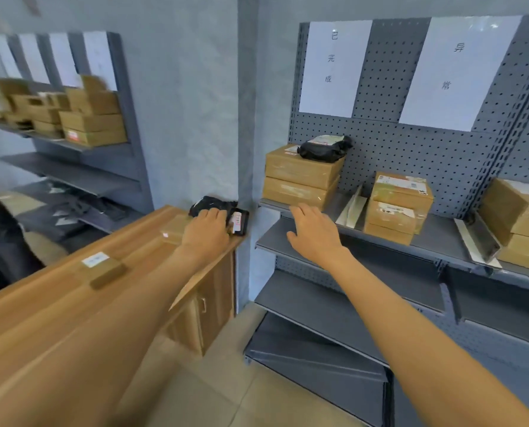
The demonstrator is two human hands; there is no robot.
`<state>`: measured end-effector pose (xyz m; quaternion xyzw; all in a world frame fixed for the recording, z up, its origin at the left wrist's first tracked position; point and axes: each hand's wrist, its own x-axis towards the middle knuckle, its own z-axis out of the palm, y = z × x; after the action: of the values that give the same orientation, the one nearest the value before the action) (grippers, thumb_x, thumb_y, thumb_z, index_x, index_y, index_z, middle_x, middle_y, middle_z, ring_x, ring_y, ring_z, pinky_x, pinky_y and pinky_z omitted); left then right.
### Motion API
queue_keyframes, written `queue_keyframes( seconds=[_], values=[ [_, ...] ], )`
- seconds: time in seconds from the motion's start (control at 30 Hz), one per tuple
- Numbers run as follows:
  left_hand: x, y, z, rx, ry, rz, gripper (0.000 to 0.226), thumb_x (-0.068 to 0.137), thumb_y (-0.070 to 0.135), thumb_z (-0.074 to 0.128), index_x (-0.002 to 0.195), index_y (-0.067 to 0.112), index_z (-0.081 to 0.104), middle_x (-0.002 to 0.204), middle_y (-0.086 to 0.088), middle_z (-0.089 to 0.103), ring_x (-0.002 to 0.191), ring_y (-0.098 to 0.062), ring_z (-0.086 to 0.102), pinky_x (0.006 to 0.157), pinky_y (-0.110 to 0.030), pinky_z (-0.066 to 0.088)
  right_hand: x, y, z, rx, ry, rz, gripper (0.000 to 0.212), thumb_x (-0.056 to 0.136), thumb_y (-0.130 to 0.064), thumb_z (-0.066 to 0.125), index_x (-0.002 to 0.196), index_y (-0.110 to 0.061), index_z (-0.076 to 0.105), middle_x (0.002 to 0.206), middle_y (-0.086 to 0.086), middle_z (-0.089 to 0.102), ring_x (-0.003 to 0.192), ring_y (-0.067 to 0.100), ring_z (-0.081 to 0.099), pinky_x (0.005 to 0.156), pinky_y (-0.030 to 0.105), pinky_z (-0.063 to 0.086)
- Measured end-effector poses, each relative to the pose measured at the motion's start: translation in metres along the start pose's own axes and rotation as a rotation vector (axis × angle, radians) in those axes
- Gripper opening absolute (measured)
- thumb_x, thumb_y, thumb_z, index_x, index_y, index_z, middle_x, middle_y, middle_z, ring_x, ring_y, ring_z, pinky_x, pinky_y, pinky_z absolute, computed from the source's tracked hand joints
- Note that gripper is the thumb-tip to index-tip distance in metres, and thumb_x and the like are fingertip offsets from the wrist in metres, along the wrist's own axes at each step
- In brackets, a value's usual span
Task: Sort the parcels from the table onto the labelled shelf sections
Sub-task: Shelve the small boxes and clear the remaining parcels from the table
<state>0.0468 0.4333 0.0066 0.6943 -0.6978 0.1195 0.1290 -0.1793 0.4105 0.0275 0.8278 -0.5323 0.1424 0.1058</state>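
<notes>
- At the far end of the desk [72, 303], the left hand [207, 229] is laid over a black bag parcel [217, 211], with a small brown box [175, 231] just beside it.
- The fingers of this hand are bent down onto the black bag, but a firm hold cannot be told from this view.
- The right hand [314, 234] is held open in the air in front of the shelf [442, 241], and nothing is held by it.
- Another small box with a white label [104, 269] is left on the desk, nearer to the person.
- Brown boxes and one more black bag are already stacked on the shelf, under two white paper signs [334, 67].
- The step in hand looks like the picking up of the next parcel from the desk.
- Next, the black bag should be gripped well and lifted.
- Its label should be read, so the right sign can be picked.
- Then it should be carried across the gap and set down on a bare part of the shelf.
- Care is needed, since a soft bag can sag or slip.
</notes>
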Motion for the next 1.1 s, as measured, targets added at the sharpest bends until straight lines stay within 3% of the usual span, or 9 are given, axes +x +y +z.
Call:
queue_keyframes(
  seconds=[0.1,0.23,0.4,0.87,1.1],
  values=[
    [-0.016,-0.042,-0.006,0.028,-0.014,-0.085,0.038,0.091,0.015,0.047,0.127,0.006,0.046,0.131,-0.013,0.049,0.124,-0.031,0.044,0.098,-0.039,0.042,0.014,-0.032,0.005,0.044,0.001,-0.072,0.051,0.096,-0.023,0.049,0.144,-0.009,0.036,0.143,0.009,0.042,0.129,0.027,0.039,0.101,0.036,0.036],
    [-0.033,-0.079,-0.01,0.015,0.004,-0.173,0.049,0.09,0.014,0.045,0.139,0.017,0.041,0.139,-0.006,0.046,0.126,-0.027,0.042,0.092,-0.035,0.042,0.029,-0.065,0.013,0.084,-0.011,-0.142,0.053,0.097,-0.024,0.05,0.145,-0.008,0.034,0.145,0.01,0.04,0.133,0.027,0.036,0.103,0.036,0.036],
    [-0.043,-0.109,0.004,-0.002,-0.062,-0.296,0.045,0.092,0.018,0.048,0.136,0.008,0.04,0.137,-0.011,0.046,0.124,-0.031,0.043,0.092,-0.04,0.044,0.045,-0.098,0.037,0.114,-0.029,-0.197,0.041,0.094,-0.021,0.05,0.132,-0.009,0.045,0.13,0.008,0.05,0.121,0.027,0.044,0.091,0.034,0.04],
    [-0.009,-0.199,0.126,-0.049,-0.249,-0.374,0.039,0.091,0.021,0.052,0.128,0.008,0.044,0.129,-0.012,0.049,0.121,-0.032,0.044,0.086,-0.04,0.044,0.125,-0.164,0.16,0.087,-0.233,-0.264,0.046,0.092,-0.023,0.052,0.134,-0.007,0.044,0.137,0.011,0.046,0.126,0.029,0.042,0.097,0.038,0.038],
    [0.02,-0.26,0.189,-0.085,-0.375,-0.406,0.044,0.094,0.022,0.05,0.134,0.008,0.041,0.134,-0.013,0.047,0.127,-0.032,0.04,0.097,-0.04,0.04,0.183,-0.207,0.237,0.103,-0.36,-0.241,0.042,0.093,-0.024,0.054,0.131,-0.008,0.047,0.134,0.011,0.049,0.125,0.03,0.043,0.096,0.039,0.041]
  ],
)
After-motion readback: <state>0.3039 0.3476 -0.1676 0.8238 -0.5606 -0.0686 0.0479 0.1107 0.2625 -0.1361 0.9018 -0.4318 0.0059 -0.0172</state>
